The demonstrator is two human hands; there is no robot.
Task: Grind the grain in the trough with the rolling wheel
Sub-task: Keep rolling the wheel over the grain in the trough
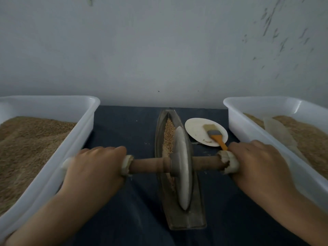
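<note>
While both hands clamp the axle ends, the rolling wheel (182, 167) stands upright on its edge inside the trough (179, 215), roughly mid-length. Left hand (94, 167) has fingers curled over and round the left end of the wooden axle (149, 165), gripping a pale wrapping (126, 165) there; knuckles up, forearm coming in from bottom left. Right hand (257, 162) grips the right end the same way, fingers wrapped round a torn pale wrapping (229, 162) on that end. Axle runs level, left to right, through the wheel's hub.

Trough is long, narrow, boat-shaped, dark metal, running away from the person on a dark blue cloth (124, 130). Grain (167, 135) lies in the trough channel, mostly on the far side of the wheel, with a little showing just beside the wheel on its left near side. A few specks sit scattered on the cloth near the trough.

Just right of the trough's far half is a round pale plate (195, 126) with a brush (213, 133) lying on it, bristles away, orange handle pointing toward the right hand. White plastic tub (85, 121) on the left holds brown granular material; another white tub (236, 119) on the right holds similar material plus a pale flat scoop-like thing (278, 132), blurred. Plain grey wall (159, 50) behind
</note>
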